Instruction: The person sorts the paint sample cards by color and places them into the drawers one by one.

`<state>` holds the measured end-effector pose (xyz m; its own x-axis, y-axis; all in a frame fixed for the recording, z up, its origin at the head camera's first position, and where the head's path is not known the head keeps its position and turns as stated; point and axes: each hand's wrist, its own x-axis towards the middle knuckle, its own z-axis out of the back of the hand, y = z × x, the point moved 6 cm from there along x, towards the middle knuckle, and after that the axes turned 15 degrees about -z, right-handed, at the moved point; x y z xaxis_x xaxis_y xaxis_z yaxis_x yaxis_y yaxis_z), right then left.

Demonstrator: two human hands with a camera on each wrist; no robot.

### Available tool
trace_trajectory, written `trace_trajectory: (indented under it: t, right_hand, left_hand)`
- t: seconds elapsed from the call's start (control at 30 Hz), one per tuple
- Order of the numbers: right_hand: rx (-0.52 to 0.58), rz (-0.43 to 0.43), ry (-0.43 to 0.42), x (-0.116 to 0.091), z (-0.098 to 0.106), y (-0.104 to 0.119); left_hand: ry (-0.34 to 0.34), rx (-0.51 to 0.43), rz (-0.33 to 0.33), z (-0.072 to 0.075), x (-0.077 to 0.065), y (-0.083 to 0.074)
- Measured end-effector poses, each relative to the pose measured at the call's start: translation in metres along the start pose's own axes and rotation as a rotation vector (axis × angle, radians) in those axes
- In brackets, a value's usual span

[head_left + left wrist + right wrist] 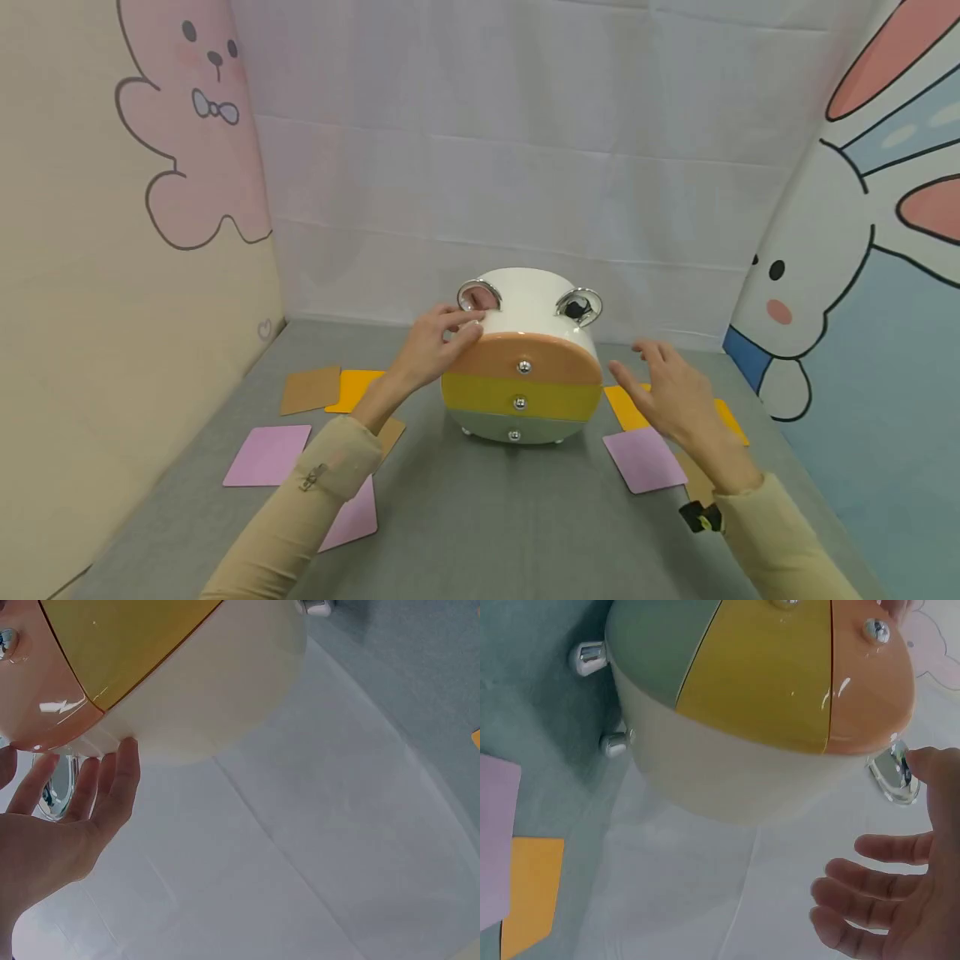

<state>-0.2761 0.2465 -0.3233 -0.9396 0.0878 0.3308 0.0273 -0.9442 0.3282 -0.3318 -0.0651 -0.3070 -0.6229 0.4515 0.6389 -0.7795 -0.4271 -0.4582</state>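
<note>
A small rounded drawer cabinet (517, 392) stands on the table, with a white shell, silver ring-shaped ears and orange, yellow and green drawer fronts with round silver knobs. My left hand (438, 342) touches its upper left side beside the ear, fingers extended. In the left wrist view the fingertips meet the white shell (217, 690) near the orange drawer (37, 690). To the right of the cabinet, my right hand (671, 392) hovers apart from it with fingers spread and loosely bent. The right wrist view shows nothing in that hand (915, 877).
Flat square cards lie on both sides: purple (266, 456), brown (311, 390) and orange (352, 390) at left, purple (645, 460) and orange (626, 408) at right. A white cloth (487, 192) hangs behind the grey table (480, 517), with cartoon-printed walls at the sides.
</note>
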Motion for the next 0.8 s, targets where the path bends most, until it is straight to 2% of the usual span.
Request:
trace_trajectory:
  t: [0.13,0.23,0.3,0.37,0.47,0.57,0.67,0.8]
  right_hand:
    - [0.111,0.094,-0.095,-0.010,0.005,0.024]
    - [0.272,0.137,-0.065,-0.017,0.002,0.044]
    - [0.434,0.125,0.049,-0.019,-0.004,0.055]
    - [0.591,0.078,0.207,-0.020,-0.015,0.064]
    - [0.802,-0.032,0.467,-0.020,-0.034,0.079]
    - [0.946,-0.149,0.667,-0.020,-0.052,0.092]
    - [1.044,-0.265,0.767,-0.020,-0.066,0.102]
    - [1.102,-0.380,0.749,-0.018,-0.074,0.107]
  left_hand:
    - [0.008,-0.002,0.005,0.000,0.001,-0.001]
    - [0.012,-0.005,0.021,0.001,0.002,-0.001]
    - [0.016,-0.012,0.038,0.001,0.003,0.000]
    - [0.019,-0.023,0.054,0.002,0.003,0.000]
    - [0.025,-0.040,0.076,0.003,0.004,0.001]
    - [0.031,-0.047,0.090,0.004,0.004,0.001]
    - [0.043,-0.049,0.096,0.005,0.005,0.000]
    - [0.058,-0.054,0.105,0.004,0.005,-0.001]
